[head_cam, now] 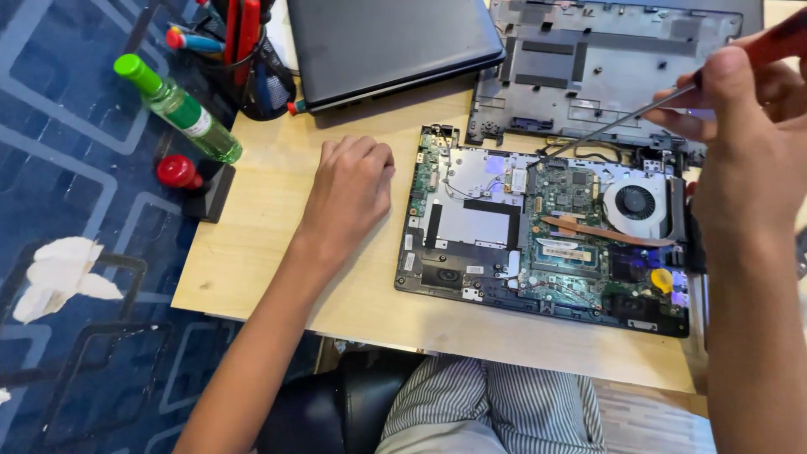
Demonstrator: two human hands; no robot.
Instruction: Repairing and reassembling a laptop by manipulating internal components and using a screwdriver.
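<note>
An opened laptop base [471, 227] lies on the wooden table [277, 261], its green circuit board [572, 244] and round fan [635, 203] exposed. My right hand [744, 109] is closed on a red-handled screwdriver [622, 122] whose thin shaft slants down-left, the tip near the board's upper edge. My left hand [349, 189] rests on the table as a loose fist just left of the laptop base, holding nothing.
A grey removed bottom cover [588, 59] lies behind the base. A closed dark laptop [387, 42] sits at the back. A green bottle [181, 109], a pen holder [252, 59] and a red-topped item [178, 172] stand at the table's left edge. Blue patterned carpet [76, 277] lies below.
</note>
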